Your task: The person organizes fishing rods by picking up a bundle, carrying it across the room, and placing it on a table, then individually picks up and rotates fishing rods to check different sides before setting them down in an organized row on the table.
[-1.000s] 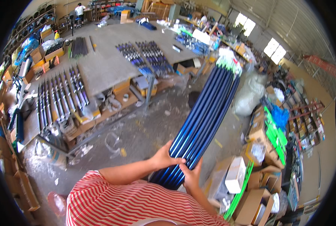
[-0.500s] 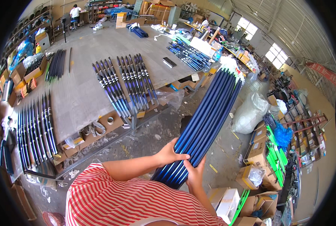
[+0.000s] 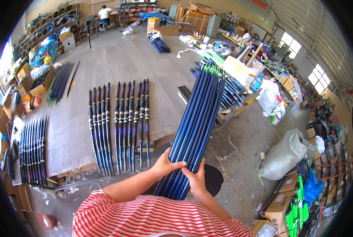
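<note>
A bundle of dark-blue rod tubes (image 3: pixel 194 118) is held in front of the body, its near end close to the striped shirt (image 3: pixel 152 217) and its far end, tipped with bright green, reaching away and slightly to the right over the counter (image 3: pixel 71 142). Whether that far end touches anything cannot be told. The grip of the left hand (image 3: pixel 165 164) is clamped on the bundle's left side; the grip of the right hand (image 3: pixel 196 178) is clamped on its right side. Both thumbs lie across the top of the tubes, close together, while most fingers are hidden.

Left of the bundle, two rows of telescopic fishing rods (image 3: pixel 131 114) with dark handles and silvery rings lie side by side on the counter; another row of rods (image 3: pixel 33 152) lies at its near left. Farther left is a bunch of thin black rods (image 3: pixel 61 81). Just left of the held bundle lies a dark flat rectangular object (image 3: pixel 184 94), and more blue rods (image 3: pixel 234 91) lie to its right, partly covered from view.

On the near right, a cardboard carton (image 3: pixel 279 207) carries dark printing, too small to read, below a pale bulging sack (image 3: pixel 285 154). A black round seat (image 3: pixel 211 180) shows behind the right hand.
</note>
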Demonstrator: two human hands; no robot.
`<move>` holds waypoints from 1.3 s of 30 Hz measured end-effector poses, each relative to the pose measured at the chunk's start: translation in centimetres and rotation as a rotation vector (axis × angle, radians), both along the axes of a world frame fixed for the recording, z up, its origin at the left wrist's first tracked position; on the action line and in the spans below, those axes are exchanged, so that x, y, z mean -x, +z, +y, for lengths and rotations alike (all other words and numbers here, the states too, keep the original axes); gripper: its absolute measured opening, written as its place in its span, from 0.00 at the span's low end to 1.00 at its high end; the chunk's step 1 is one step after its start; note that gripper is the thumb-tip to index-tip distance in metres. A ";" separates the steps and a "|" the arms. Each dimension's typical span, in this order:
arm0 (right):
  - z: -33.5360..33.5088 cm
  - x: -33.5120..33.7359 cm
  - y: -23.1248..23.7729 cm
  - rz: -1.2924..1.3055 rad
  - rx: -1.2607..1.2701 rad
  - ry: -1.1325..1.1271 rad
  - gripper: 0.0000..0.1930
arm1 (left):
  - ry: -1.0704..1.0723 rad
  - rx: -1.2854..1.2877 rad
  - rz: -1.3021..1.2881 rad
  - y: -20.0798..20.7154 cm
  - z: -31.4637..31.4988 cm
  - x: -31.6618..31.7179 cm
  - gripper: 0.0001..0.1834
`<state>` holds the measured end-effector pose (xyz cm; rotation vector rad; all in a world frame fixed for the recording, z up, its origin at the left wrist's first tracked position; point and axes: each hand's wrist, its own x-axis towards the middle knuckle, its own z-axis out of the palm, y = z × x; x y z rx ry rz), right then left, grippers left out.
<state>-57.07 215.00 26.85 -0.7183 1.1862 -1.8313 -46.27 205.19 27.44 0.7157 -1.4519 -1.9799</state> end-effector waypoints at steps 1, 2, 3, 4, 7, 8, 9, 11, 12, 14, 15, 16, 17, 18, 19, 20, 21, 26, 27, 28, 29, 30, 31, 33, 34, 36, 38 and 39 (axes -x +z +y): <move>-1.7 1.7 -0.1 -0.002 -0.035 0.023 0.38 | 0.022 -0.086 -0.032 0.0 -1.4 1.3 0.39; -3.4 3.2 -0.2 -0.006 -0.071 0.044 0.37 | 0.043 -0.171 -0.067 0.1 -3.1 2.5 0.39; -4.7 4.4 -0.2 0.005 -0.106 0.047 0.37 | -0.004 -0.225 -0.029 -1.0 -4.9 4.0 0.38; -6.8 5.7 0.4 0.048 -0.095 0.041 0.36 | 0.054 -0.162 0.041 -1.8 -6.2 5.6 0.38; -10.6 9.3 0.1 0.131 -0.130 0.025 0.36 | 0.042 -0.175 0.055 -2.9 -10.4 9.5 0.38; -12.0 10.7 0.0 0.144 -0.140 0.026 0.36 | 0.045 -0.190 0.060 -3.2 -11.6 10.8 0.38; -12.8 11.8 -0.3 0.142 -0.159 0.024 0.35 | 0.046 -0.214 0.049 -3.6 -12.4 11.9 0.37; -14.2 13.7 -1.0 0.124 -0.192 0.036 0.35 | 0.053 -0.259 0.012 -3.9 -13.8 13.5 0.37; -15.4 14.1 -0.6 0.128 -0.225 0.048 0.34 | 0.073 -0.275 -0.009 -3.7 -14.9 13.9 0.37; -17.6 15.6 -0.8 0.113 -0.262 0.078 0.33 | 0.114 -0.328 0.029 -3.3 -16.6 15.0 0.36; -18.9 16.8 -1.3 0.113 -0.215 0.103 0.33 | 0.134 -0.327 0.011 -3.5 -17.6 15.8 0.36; -19.8 17.7 -1.3 0.112 -0.239 0.118 0.33 | 0.142 -0.337 -0.018 -3.5 -18.5 16.6 0.35; -20.9 18.7 -1.6 0.082 -0.239 0.138 0.33 | 0.155 -0.347 0.000 -3.5 -19.4 17.4 0.35; -22.1 19.7 -2.0 0.049 -0.238 0.165 0.34 | 0.177 -0.355 0.014 -3.7 -20.3 18.2 0.34; -23.3 20.6 -1.7 0.032 -0.253 0.182 0.33 | 0.208 -0.349 0.014 -4.0 -21.2 19.2 0.33; -24.6 22.0 -2.3 0.030 -0.257 0.207 0.32 | 0.227 -0.345 0.002 -4.3 -22.2 20.3 0.34; -26.0 23.6 -3.2 0.019 -0.261 0.248 0.32 | 0.251 -0.355 -0.004 -4.2 -23.2 21.3 0.34; -32.9 31.6 -5.5 -0.027 -0.246 0.390 0.31 | 0.395 -0.396 -0.003 -5.8 -28.2 28.5 0.33; -34.4 33.6 -6.0 -0.017 -0.273 0.414 0.32 | 0.417 -0.411 0.006 -6.3 -29.3 30.3 0.32; -35.7 35.4 -6.5 -0.024 -0.290 0.443 0.32 | 0.454 -0.411 0.013 -6.8 -30.0 32.0 0.31; -37.1 37.4 -6.9 -0.029 -0.307 0.471 0.32 | 0.489 -0.412 0.020 -7.2 -30.9 33.9 0.31; -38.3 39.1 -7.5 -0.041 -0.331 0.496 0.32 | 0.520 -0.419 0.021 -7.9 -31.7 35.6 0.31; -39.6 40.8 -8.0 -0.032 -0.327 0.537 0.33 | 0.560 -0.430 0.008 -8.9 -32.5 37.2 0.30; -41.7 43.6 -8.7 0.000 -0.307 0.579 0.31 | 0.616 -0.438 0.006 -10.4 -33.8 40.0 0.31; -42.5 44.9 -9.3 0.032 -0.300 0.590 0.30 | 0.649 -0.437 0.002 -11.3 -34.2 41.2 0.32; -43.9 47.2 -10.5 0.048 -0.345 0.662 0.32 | 0.712 -0.458 -0.011 -12.8 -34.8 43.3 0.32; -44.9 48.7 -11.8 0.010 -0.377 0.679 0.32 | 0.747 -0.460 -0.047 -14.0 -35.3 45.0 0.32; -45.5 49.6 -12.3 0.007 -0.396 0.709 0.32 | 0.734 -0.474 -0.073 -14.1 -35.7 45.7 0.32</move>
